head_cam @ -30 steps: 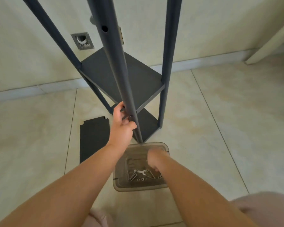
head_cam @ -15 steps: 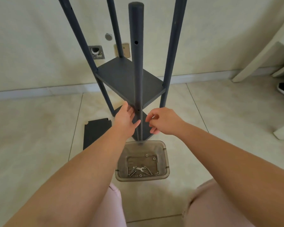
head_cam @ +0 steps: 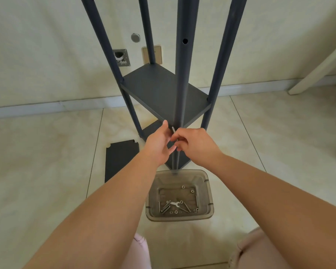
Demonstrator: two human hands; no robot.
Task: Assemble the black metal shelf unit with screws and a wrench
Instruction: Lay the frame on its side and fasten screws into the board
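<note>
The black metal shelf unit [head_cam: 163, 90] stands on the tiled floor with several upright poles and two mounted shelves. My left hand [head_cam: 158, 144] rests with straight fingers against the left side of the near pole [head_cam: 182, 74], just under the upper shelf. My right hand [head_cam: 194, 145] pinches a long silver screw [head_cam: 173, 130] and holds it at that same corner. A clear plastic tray [head_cam: 208, 197] in front of the pole's foot holds several screws, nuts and a small wrench [head_cam: 174, 203].
A loose black shelf panel [head_cam: 120, 160] lies flat on the floor to the left of the unit. Behind the unit is a wall with a skirting board and outlets. A white furniture leg [head_cam: 318, 68] slants at the far right. My knees show at the bottom.
My right hand came up out of the tray with a screw and brought it to the near pole beside my left hand. The view tilted up slightly.
</note>
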